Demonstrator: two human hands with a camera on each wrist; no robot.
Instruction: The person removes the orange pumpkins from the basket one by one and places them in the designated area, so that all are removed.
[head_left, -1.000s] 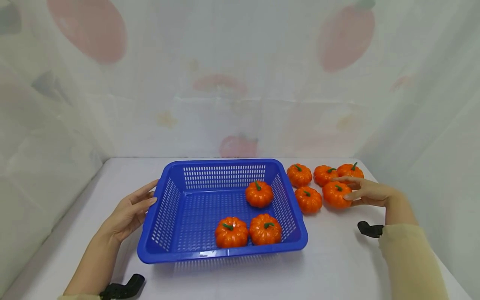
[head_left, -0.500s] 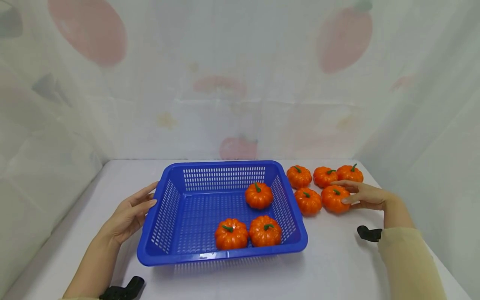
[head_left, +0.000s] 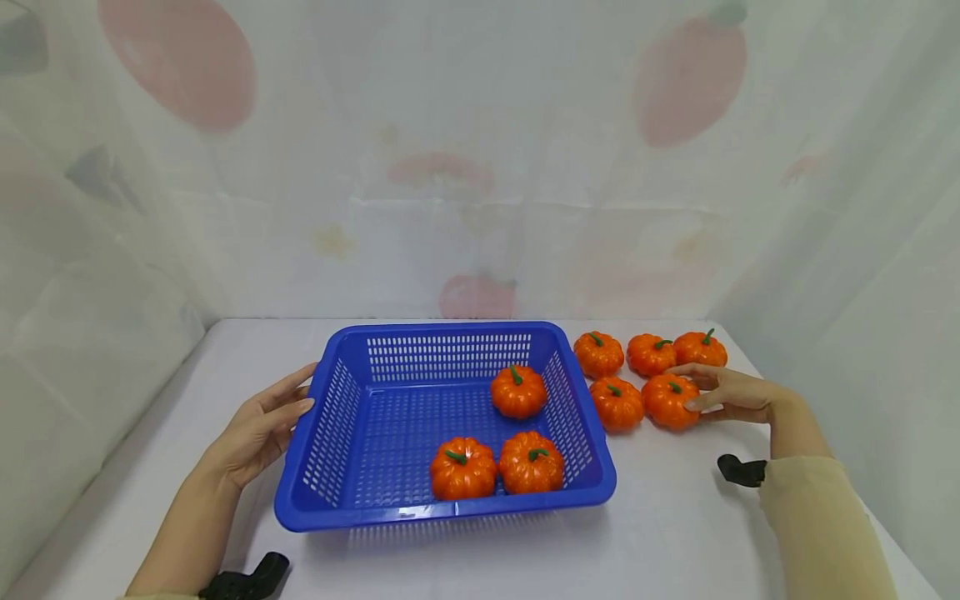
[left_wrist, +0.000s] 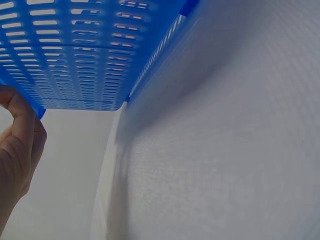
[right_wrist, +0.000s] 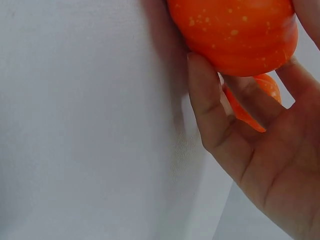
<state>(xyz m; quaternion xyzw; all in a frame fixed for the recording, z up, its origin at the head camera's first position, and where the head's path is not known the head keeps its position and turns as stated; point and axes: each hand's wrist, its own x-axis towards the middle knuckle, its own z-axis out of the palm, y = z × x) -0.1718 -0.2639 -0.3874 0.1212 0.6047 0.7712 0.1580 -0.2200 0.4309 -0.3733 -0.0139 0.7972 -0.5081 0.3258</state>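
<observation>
blue basket (head_left: 577,487) holds three small pumpkins (head_left: 518,391).

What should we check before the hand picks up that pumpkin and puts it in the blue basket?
1. Right hand around the pumpkin: thumb and fingers touch its sides. Ok.
2. Pumpkin off the table: no, it sits there. Not ok yet.
3. Left hand steadying the blue basket: fingers lie against its left wall. Ok.
4. Room in the basket: three pumpkins inside, bare floor on the left. Ok.
5. Neighbour pumpkin in the way: it sits between the held one and the basket, so lift over it. Ok.
6. Grip tight enough: cannot tell.
</observation>
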